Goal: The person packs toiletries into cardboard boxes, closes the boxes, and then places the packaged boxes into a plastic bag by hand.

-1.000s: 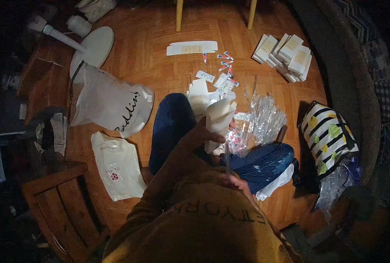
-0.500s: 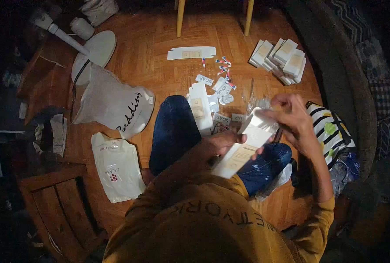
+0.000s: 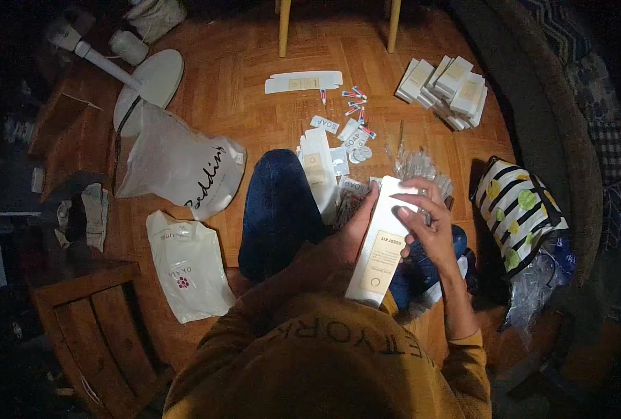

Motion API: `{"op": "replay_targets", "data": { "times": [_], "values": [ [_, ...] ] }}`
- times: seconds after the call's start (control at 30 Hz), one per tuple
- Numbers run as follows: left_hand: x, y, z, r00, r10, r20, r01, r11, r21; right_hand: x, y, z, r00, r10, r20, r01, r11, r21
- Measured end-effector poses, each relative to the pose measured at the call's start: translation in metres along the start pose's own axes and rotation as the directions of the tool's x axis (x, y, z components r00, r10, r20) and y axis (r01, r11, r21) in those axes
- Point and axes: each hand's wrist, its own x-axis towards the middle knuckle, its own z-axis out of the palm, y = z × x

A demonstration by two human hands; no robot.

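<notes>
A long white box (image 3: 382, 244) with a beige "GUEST KIT" label is tilted above my lap. My left hand (image 3: 358, 229) grips the box along its left side. At its upper end, the fingers and thumb of my right hand (image 3: 427, 218) press on the box, and the end looks closed. Beyond the box lie flat white cartons (image 3: 315, 164), white soap packets (image 3: 324, 124), round white packets (image 3: 359, 154) and small red-and-blue tubes (image 3: 362, 115). Clear plastic wrappers (image 3: 416, 165) lie just past my right hand.
Stacked white boxes (image 3: 452, 82) lie at the upper right. On the left are a "Bedding" bag (image 3: 178, 164), a cream plastic bag (image 3: 190, 269) and a wooden stool (image 3: 80, 279). A striped bag (image 3: 522, 213) stands on the right, chair legs (image 3: 283, 28) at the top.
The box has turned more upright, and its open upper end now looks closed. My right hand has moved down and left onto it. The plastic previously at the opening no longer shows there.
</notes>
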Motion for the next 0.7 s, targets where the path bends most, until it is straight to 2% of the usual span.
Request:
{"op": "replay_targets", "data": {
  "times": [0.03, 0.07, 0.1, 0.13, 0.17, 0.2, 0.27, 0.4, 0.47, 0.5, 0.57, 0.6, 0.63, 0.67, 0.7],
  "values": [
    [0.002, 0.001, -0.003, 1.0, 0.001, 0.017, -0.001, 0.999, 0.033, -0.003, -0.008, 0.01, 0.974, 0.12, -0.193, -0.1, 0.989, 0.11],
    [0.003, 0.002, -0.005, 0.999, 0.002, 0.035, -0.005, 0.998, 0.068, -0.007, -0.013, 0.016, 0.897, 0.251, -0.363, -0.173, 0.957, 0.235],
    [0.003, 0.003, -0.003, 0.999, 0.003, 0.034, -0.005, 0.998, 0.068, -0.016, -0.003, 0.025, 0.843, 0.252, -0.476, -0.201, 0.967, 0.157],
    [0.002, 0.004, 0.001, 0.997, 0.035, -0.063, -0.033, 0.999, 0.029, -0.022, -0.002, 0.03, 0.844, 0.251, -0.474, -0.2, 0.967, 0.157],
    [0.001, 0.005, 0.004, 0.985, 0.062, -0.161, -0.064, 0.998, -0.008, -0.027, -0.004, 0.038, 0.783, 0.399, -0.478, -0.26, 0.907, 0.33],
    [-0.001, 0.006, 0.002, 0.985, 0.061, -0.163, -0.063, 0.998, -0.008, -0.029, -0.007, 0.044, 0.709, 0.541, -0.453, -0.304, 0.813, 0.496],
    [-0.007, 0.01, -0.001, 0.999, 0.01, -0.054, -0.012, 0.999, -0.042, -0.025, -0.012, 0.044, 0.736, 0.5, -0.457, -0.279, 0.839, 0.468],
    [-0.007, 0.016, -0.01, 0.997, -0.038, -0.065, 0.044, 0.995, 0.084, -0.028, 0.001, 0.038, 0.798, 0.448, -0.402, -0.263, 0.86, 0.437],
    [-0.002, 0.012, -0.023, 0.957, 0.212, -0.199, -0.166, 0.961, 0.222, -0.031, 0.019, 0.036, 0.851, 0.369, -0.374, -0.21, 0.892, 0.401],
    [0.002, 0.01, -0.026, 0.957, 0.21, -0.199, -0.165, 0.961, 0.222, -0.032, 0.022, 0.035, 0.833, 0.456, -0.312, -0.253, 0.817, 0.518],
    [0.009, 0.009, -0.032, 0.898, 0.306, -0.315, -0.253, 0.947, 0.199, -0.036, 0.022, 0.035, 0.817, 0.489, -0.304, -0.293, 0.808, 0.512],
    [0.008, 0.01, -0.037, 0.897, 0.305, -0.319, -0.252, 0.947, 0.198, -0.037, 0.02, 0.036, 0.802, 0.52, -0.294, -0.332, 0.797, 0.505],
    [0.005, 0.012, -0.043, 0.868, 0.411, -0.277, -0.265, 0.858, 0.441, -0.036, 0.017, 0.037, 0.801, 0.524, -0.291, -0.335, 0.794, 0.507],
    [0.003, 0.012, -0.049, 0.84, 0.501, -0.209, -0.262, 0.711, 0.653, -0.034, 0.013, 0.039, 0.794, 0.512, -0.328, -0.254, 0.769, 0.586],
    [0.001, 0.013, -0.043, 0.839, 0.501, -0.212, -0.261, 0.713, 0.651, -0.035, 0.013, 0.04, 0.789, 0.508, -0.347, -0.212, 0.754, 0.622]
  ]
}}
